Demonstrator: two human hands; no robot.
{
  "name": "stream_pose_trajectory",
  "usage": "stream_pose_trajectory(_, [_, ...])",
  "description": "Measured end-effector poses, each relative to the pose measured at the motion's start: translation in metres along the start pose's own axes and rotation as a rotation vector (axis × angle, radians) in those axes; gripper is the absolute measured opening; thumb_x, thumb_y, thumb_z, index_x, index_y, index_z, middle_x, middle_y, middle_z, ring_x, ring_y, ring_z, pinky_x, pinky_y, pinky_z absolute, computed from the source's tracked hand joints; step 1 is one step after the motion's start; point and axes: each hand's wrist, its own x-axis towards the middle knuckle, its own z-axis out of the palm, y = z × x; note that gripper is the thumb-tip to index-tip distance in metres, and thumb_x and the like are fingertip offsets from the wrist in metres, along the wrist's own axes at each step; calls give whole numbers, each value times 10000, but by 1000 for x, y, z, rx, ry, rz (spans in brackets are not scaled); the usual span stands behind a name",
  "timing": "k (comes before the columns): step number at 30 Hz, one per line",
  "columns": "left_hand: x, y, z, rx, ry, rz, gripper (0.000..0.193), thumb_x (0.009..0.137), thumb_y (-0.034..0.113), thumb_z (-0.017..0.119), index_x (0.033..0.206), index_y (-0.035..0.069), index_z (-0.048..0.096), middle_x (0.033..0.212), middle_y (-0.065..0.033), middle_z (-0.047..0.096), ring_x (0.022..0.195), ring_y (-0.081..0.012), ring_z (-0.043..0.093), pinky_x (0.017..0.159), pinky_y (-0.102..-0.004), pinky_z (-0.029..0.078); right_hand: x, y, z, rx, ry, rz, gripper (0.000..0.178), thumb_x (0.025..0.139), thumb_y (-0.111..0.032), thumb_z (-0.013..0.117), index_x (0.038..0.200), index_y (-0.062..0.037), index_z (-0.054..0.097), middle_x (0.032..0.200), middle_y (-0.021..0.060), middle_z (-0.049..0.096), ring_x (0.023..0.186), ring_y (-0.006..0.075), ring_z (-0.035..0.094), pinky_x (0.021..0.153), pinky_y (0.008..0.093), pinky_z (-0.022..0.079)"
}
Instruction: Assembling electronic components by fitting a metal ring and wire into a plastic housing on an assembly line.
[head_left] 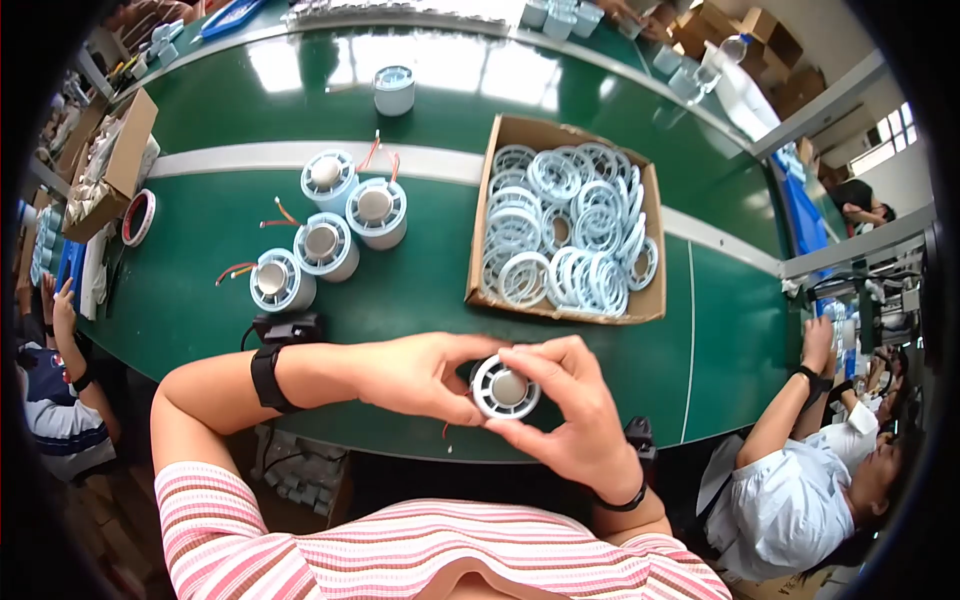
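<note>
Near the table's front edge, both my hands hold a light-blue cylindrical unit (508, 388), its ringed, slotted face with a silver centre disc turned up. My left hand (430, 375) grips its left side between thumb and fingers. On the other side, my right hand (570, 405) has its index finger on the rim's top and its thumb below. A thin red wire hangs under the unit. Ahead and to the left stand several similar units (321, 241) with coloured wires. Beyond my hands is an open cardboard box (655, 315) full of light-blue plastic rings (555, 175).
One more light-blue unit (394, 92) stands across the pale strip on the green table (420, 285). A roll of tape (139, 218) lies at the left, beside another cardboard box (105, 185). Co-workers sit on both sides; a black device (286, 328) is by my left forearm.
</note>
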Motion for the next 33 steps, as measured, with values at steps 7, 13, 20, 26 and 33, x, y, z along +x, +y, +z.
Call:
stream_pose_trajectory(7, [-7, 3, 3, -226, -10, -154, 768, 957, 218, 746, 1560, 4, 320, 1322, -90, 586, 1118, -140, 627, 957, -313, 564, -6, -3, 11, -28, 25, -14, 613, 699, -98, 896, 1267, -49, 672, 1143, 115, 634, 1066, 262, 595, 931, 354, 488])
stream_pose_trajectory(13, [-4, 4, 0, -181, -28, -158, 717, 950, 271, 757, 1535, 58, 400, 1291, -70, 603, 1152, -151, 619, 996, -327, 560, -5, 1, 13, -3, 38, -4, 618, 703, -94, 897, 1276, -56, 670, 1169, 113, 626, 1085, 260, 590, 948, 350, 479])
stream_pose_trajectory(20, [-3, 6, 3, -172, 6, -131, 649, 971, 208, 729, 1523, 53, 423, 1264, -65, 623, 1107, -140, 640, 958, -302, 581, -4, 2, 11, -15, 29, -13, 624, 701, -93, 901, 1279, -53, 670, 1188, 110, 611, 1094, 259, 593, 953, 353, 485])
stream_pose_trajectory(26, [-2, 0, 2, -177, 3, -101, 604, 964, 225, 739, 1472, 36, 471, 1240, -67, 636, 1082, -139, 649, 947, -307, 582, -10, 4, 18, -8, 55, -35, 637, 762, -143, 850, 1355, -93, 623, 1313, 101, 576, 1189, 302, 555, 1015, 423, 427])
stream_pose_trajectory(33, [-1, -12, -4, -127, -27, -49, 523, 961, 233, 747, 1373, -4, 529, 1185, -77, 664, 1056, -142, 660, 907, -293, 578, -10, -3, 33, -215, -8, -168, 665, 806, -122, 795, 1419, -46, 547, 1507, 173, 464, 1347, 367, 441, 1130, 467, 360])
